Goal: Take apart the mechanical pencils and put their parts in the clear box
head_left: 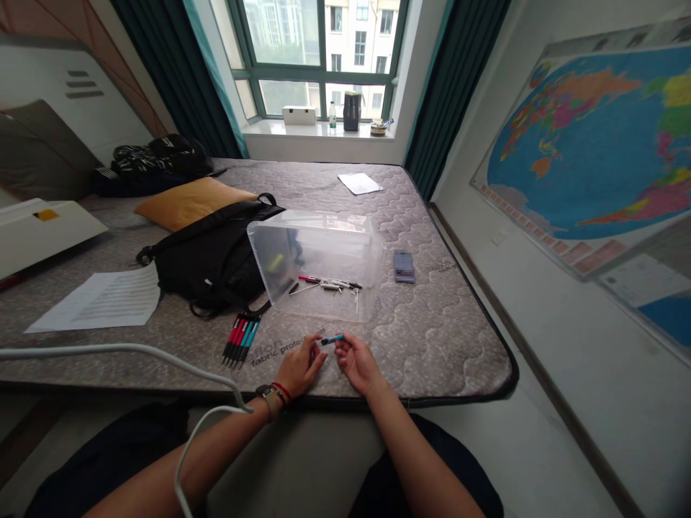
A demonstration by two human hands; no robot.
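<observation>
Already, a tidy bunch of red, teal and black pens [241,339] lies on the mattress [432,345], while loose pen parts [324,283] lie by the tipped clear plastic bin [316,259]. Above the mattress's near edge, 2 hands stay close: the right hand [359,363] pinches a blue-and-black pen [332,339]; whether the left hand [299,367] grips it is unclear. A black bag [210,259] lies just left of the bin.

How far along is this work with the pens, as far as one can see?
Done: a neat row of red and teal pens that look whole lies on the mattress. In hand: the right hand pinches a teal pen, with the left hand close at its tip. Left: loose pen parts lie at the clear plastic box.
</observation>
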